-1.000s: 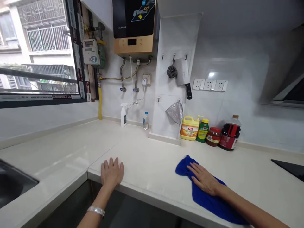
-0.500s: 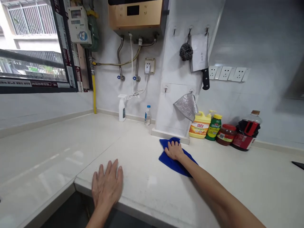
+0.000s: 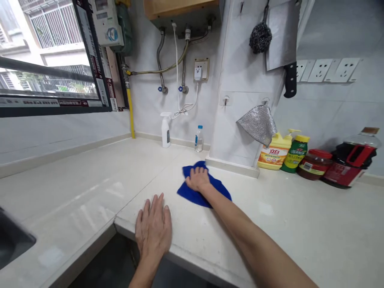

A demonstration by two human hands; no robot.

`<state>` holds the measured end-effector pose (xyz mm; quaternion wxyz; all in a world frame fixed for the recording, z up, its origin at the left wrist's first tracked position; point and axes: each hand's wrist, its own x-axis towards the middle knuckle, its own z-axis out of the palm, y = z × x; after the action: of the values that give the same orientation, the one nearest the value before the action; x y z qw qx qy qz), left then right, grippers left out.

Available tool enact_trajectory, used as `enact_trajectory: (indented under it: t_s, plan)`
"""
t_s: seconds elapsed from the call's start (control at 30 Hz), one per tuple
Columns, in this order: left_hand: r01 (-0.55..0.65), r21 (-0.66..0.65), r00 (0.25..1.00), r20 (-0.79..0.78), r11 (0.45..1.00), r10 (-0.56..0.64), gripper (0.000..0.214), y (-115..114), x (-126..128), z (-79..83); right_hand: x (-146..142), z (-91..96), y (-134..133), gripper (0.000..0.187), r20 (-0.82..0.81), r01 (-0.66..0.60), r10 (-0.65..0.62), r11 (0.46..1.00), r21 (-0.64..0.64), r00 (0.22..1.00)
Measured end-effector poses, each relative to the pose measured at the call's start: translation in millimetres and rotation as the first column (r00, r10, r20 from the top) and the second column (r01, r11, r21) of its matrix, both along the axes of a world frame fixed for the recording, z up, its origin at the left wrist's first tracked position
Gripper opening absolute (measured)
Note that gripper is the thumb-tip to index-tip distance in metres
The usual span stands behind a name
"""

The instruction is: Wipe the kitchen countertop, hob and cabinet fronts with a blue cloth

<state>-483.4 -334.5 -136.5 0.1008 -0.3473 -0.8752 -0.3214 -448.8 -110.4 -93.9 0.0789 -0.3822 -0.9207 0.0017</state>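
Observation:
My right hand presses down on a blue cloth on the white countertop, its fingers bunched slightly into the fabric. Part of the cloth is covered by that hand and forearm. At the counter's front edge, near the corner seam, my left hand lies flat with fingers stretched out, holding nothing. Beyond the cloth stand a white spray bottle and a small clear bottle with a blue cap, both upright against the wall.
A pillar base juts out just behind the cloth. To its right stand a yellow detergent jug, a green bottle, a red-lidded jar and a large dark bottle. A cleaver hangs above. A sink edge shows at left.
My right hand has slid the blue cloth leftward along the counter, out past the pillar's left corner. My left hand stays flat at the edge. The view has tilted down and come closer.

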Motion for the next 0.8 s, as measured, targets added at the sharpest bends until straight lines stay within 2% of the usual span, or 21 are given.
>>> enact_trajectory:
  t_s: [0.07, 0.17, 0.23, 0.33, 0.43, 0.53, 0.6, 0.7, 0.8]
  plan:
    - [-0.008, 0.027, 1.000, 0.007, 1.000, 0.008, 0.061, 0, 1, 2.5, -19, 0.0, -32, 0.069, -0.014, -0.195, 0.194, 0.980, -0.032, 0.981]
    - [-0.055, 0.043, 0.998, 0.013, 0.998, 0.055, 0.063, 0, 3, 7.3, -30, 0.6, -75, 0.065, -0.042, -0.427, 0.425, 0.901, -0.069, 0.904]
    - [-0.086, 0.000, 0.996, 0.012, 0.996, 0.086, 0.066, 0, 4, 10.8, -21, 1.0, -95, 0.062, -0.052, -0.545, 0.542, 0.835, -0.079, 0.839]
    - [-0.074, -0.084, 0.997, -0.002, 0.994, 0.074, 0.067, -5, 4, 16.7, 10, -1.2, -112, 0.061, -0.074, -0.648, 0.644, 0.756, -0.091, 0.762]
    - [0.061, -0.172, 0.998, -0.013, 0.983, -0.064, 0.061, -18, 4, 21.6, 49, -5.2, -120, 0.064, -0.160, -0.645, 0.626, 0.752, -0.137, 0.764]
    - [0.200, -0.269, 0.976, -0.030, 0.942, -0.216, 0.058, -35, 8, 21.6, 90, -5.3, -119, 0.065, -0.336, -0.597, 0.505, 0.751, -0.282, 0.795]
    - [0.241, -0.319, 0.961, -0.051, 0.917, -0.270, 0.057, -45, 13, 20.4, 119, -2.6, -113, 0.062, -0.427, -0.576, 0.427, 0.749, -0.328, 0.797]
    - [0.268, -0.395, 0.948, -0.053, 0.879, -0.313, 0.057, -54, 21, 23.6, 165, 0.4, -100, 0.060, -0.475, -0.535, 0.368, 0.795, -0.285, 0.799]
    - [0.308, -0.477, 0.936, -0.007, 0.824, -0.353, 0.055, -51, 30, 36.1, 202, -1.3, -88, 0.056, -0.461, -0.488, 0.339, 0.835, -0.255, 0.820]
